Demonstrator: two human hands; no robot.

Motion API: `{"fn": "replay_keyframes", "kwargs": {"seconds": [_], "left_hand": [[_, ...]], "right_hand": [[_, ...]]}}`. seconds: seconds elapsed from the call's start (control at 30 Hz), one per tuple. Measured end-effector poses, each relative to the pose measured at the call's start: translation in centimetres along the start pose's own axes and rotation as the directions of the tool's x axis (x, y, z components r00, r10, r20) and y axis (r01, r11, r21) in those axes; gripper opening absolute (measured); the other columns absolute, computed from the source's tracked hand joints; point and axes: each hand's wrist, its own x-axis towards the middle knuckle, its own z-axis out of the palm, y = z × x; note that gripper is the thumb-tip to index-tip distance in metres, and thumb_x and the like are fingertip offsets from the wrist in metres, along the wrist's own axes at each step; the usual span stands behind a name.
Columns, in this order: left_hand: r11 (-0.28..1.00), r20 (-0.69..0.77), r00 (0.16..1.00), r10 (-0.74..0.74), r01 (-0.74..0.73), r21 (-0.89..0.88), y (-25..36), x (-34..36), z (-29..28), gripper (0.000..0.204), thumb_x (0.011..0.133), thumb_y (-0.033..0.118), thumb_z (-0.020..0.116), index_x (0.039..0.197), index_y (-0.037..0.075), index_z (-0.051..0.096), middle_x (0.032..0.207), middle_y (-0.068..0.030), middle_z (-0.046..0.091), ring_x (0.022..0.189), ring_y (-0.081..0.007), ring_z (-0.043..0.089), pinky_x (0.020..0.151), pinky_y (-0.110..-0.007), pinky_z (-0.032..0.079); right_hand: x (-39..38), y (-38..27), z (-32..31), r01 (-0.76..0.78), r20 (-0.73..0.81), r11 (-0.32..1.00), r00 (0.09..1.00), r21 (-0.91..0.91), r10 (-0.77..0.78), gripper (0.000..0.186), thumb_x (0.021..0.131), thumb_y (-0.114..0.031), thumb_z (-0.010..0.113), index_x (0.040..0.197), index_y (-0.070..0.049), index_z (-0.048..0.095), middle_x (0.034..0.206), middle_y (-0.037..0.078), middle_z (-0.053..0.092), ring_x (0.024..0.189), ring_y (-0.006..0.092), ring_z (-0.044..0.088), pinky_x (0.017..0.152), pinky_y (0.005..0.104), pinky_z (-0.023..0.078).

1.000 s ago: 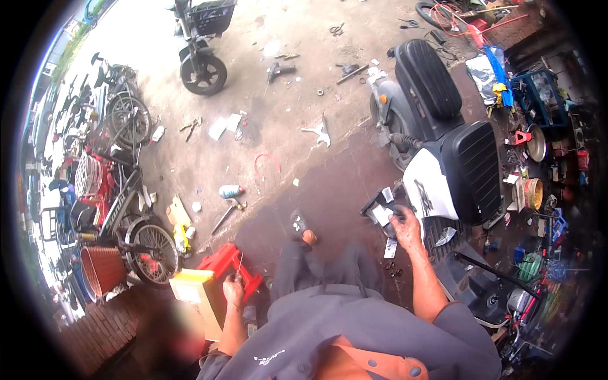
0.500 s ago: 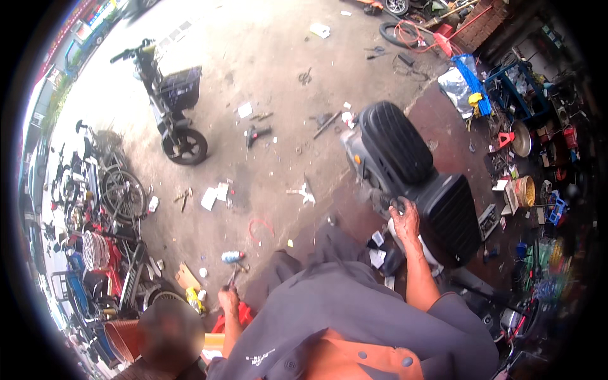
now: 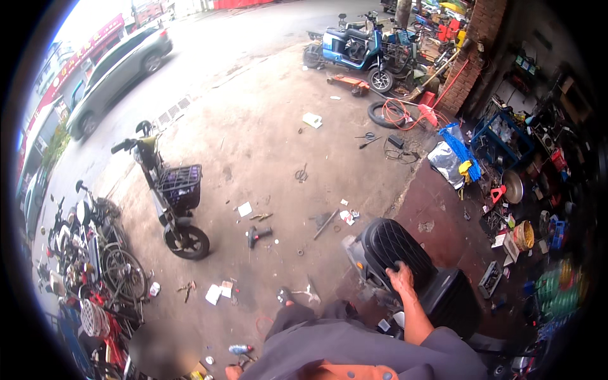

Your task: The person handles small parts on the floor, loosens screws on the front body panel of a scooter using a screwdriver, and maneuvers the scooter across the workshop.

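One scooter [image 3: 361, 266] ahead-right, two black pads [image 3: 454, 303] on top; one pistol-shaped tool [image 3: 256, 235], one can [image 3: 240, 349], one car [image 3: 117, 73]. Right hand [image 3: 400, 278] half-curled on far pad [image 3: 387, 244]; can't tell if gripping. Left hand [image 3: 233, 372] cropped, grip unclear. Versus 0.5 s ago: right hand farther forward on scooter, whole car visible.

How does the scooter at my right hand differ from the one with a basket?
The near scooter has the right hand at its broad black seat; the basket scooter stands apart, farther left. The near scooter is partly hidden by the arm; the basket scooter shows a whole wheel and a dark basket. Both look mostly dark.
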Motion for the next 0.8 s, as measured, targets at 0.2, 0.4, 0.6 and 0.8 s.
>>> {"fn": "replay_keyframes", "kwargs": {"seconds": [0.2,0.4,0.6,0.8], "left_hand": [[0.765,0.049,0.964,-0.261,0.237,-0.598,13.1,13.5,-14.1,0.021,0.08,0.015,0.056,0.065,0.0,0.056,0.048,-0.0086,0.047,0.041,-0.0212,0.045,0.038,-0.037,0.035],[0.685,0.029,0.992,-0.125,0.108,-0.721,21.9,24.6,-21.9,0.021,0.085,0.022,0.055,0.086,0.001,0.058,0.056,-0.0024,0.046,0.043,-0.0119,0.041,0.038,-0.029,0.033],[0.595,0.052,0.988,0.144,-0.044,-0.802,33.4,32.0,-23.5,0.024,0.082,0.008,0.051,0.104,0.0,0.056,0.065,0.0005,0.048,0.046,-0.007,0.041,0.041,-0.023,0.033],[0.763,0.133,0.99,0.053,0.046,-0.645,39.4,36.5,-22.2,0.014,0.083,0.009,0.051,0.094,0.002,0.056,0.056,0.0017,0.043,0.04,-0.0072,0.036,0.036,-0.025,0.029]], "right_hand": [[-1.4,-1.2,3.4,-0.166,-0.167,0.98,0.975,-0.114,0.145,0.057,0.073,-0.034,0.068,0.119,-0.006,0.051,0.123,0.021,0.047,0.116,0.0372,0.043,0.097,0.0414,0.036],[-1.1,-6.2,3.6,-0.266,-0.167,0.96,0.954,-0.087,0.249,0.073,0.072,-0.037,0.068,0.13,-0.004,0.039,0.133,0.024,0.037,0.122,0.0402,0.036,0.102,0.0436,0.031],[-2.1,-6.6,5.2,-0.35,-0.066,0.918,0.937,-0.187,0.344,0.1,0.067,-0.038,0.072,0.141,-0.003,0.015,0.144,0.026,0.014,0.133,0.0396,0.018,0.108,0.0428,0.024],[-2.3,-8.0,4.7,-0.413,-0.013,0.875,0.906,-0.252,0.423,0.102,0.065,-0.034,0.073,0.14,0.001,0.013,0.144,0.028,0.007,0.134,0.0409,0.012,0.109,0.0427,0.021]]}}
